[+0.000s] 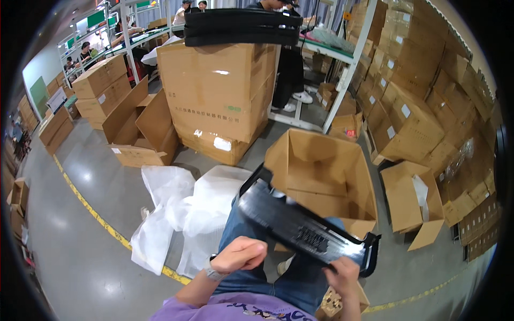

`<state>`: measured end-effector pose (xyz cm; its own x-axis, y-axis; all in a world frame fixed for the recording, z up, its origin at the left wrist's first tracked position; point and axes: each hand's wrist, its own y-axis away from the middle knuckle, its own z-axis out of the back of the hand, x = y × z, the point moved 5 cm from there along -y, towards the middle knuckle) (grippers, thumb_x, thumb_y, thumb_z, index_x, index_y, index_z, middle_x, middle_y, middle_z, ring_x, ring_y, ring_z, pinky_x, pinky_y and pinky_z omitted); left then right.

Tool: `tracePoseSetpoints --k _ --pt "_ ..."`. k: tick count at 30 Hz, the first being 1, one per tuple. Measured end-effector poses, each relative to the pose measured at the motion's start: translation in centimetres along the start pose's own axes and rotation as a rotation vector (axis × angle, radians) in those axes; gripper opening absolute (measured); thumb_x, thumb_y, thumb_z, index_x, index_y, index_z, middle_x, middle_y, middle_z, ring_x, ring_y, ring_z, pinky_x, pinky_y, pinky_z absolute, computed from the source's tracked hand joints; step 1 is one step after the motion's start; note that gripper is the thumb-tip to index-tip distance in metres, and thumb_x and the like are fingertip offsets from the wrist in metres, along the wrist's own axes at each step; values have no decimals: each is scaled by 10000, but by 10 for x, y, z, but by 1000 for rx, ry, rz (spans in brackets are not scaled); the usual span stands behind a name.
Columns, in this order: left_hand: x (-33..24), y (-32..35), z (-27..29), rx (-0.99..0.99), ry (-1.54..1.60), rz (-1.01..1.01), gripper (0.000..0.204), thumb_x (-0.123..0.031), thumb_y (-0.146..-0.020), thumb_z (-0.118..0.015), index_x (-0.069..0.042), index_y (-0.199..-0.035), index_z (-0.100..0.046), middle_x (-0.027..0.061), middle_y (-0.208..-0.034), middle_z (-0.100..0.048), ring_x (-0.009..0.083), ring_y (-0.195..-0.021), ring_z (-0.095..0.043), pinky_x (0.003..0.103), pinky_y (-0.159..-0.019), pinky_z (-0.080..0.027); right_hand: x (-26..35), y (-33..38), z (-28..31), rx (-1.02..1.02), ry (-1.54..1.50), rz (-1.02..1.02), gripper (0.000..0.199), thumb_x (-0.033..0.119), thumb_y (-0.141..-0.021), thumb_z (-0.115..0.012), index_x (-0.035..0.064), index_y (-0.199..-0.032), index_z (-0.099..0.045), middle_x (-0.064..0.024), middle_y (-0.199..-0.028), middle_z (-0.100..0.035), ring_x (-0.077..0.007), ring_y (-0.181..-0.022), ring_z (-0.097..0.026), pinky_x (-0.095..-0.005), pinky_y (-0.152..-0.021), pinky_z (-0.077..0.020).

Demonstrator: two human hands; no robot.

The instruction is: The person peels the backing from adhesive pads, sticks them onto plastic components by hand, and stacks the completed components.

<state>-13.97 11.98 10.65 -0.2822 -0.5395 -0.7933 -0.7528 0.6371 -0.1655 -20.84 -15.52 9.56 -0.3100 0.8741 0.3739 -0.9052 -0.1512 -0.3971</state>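
While right hand (342, 274) fingers clamped on black tray (305, 227) edge, left hand (241, 254) curled, empty floor (85, 251) leftward.

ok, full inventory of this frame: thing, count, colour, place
black plastic tray: one, black, over the lap, right hand on its near end
open carton: one, brown, on the floor behind the tray
large sealed carton: one, brown, centre back, on a flatter carton
stacked black trays: a few, black, on top of the large carton
plastic bags: a heap, white, on the floor at left
opened cartons: several, brown, left of the large carton
carton stacks: many, brown, along the right
small open carton: one, brown, right floor
floor line: one, yellow, left floor
left hand: closed loosely, on the jeans, watch at the wrist
right hand: grips the tray edge
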Motion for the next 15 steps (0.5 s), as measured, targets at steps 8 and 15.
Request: tracePoseSetpoints --k 8,15 --pt "8 -29 -34 -17 -1236 -522 134 -164 -889 -588 -48 -944 -626 33 -661 -564 154 -549 -561 272 -499 -426 16 2 39 -2 79 121 250 51 -504 -738 61 -699 -582 -63 -645 -487 -241 -587 -537 -348 -471 -414" --pt "34 -70 -44 616 -1824 -307 316 -355 -713 -713 -67 -739 -584 63 -692 -582 248 -597 -602 343 -532 -463 21 -30 61 98 72 188 247 70 -501 -744 63 -691 -586 -56 -643 -488 -239 -590 -537 -344 -477 -423"
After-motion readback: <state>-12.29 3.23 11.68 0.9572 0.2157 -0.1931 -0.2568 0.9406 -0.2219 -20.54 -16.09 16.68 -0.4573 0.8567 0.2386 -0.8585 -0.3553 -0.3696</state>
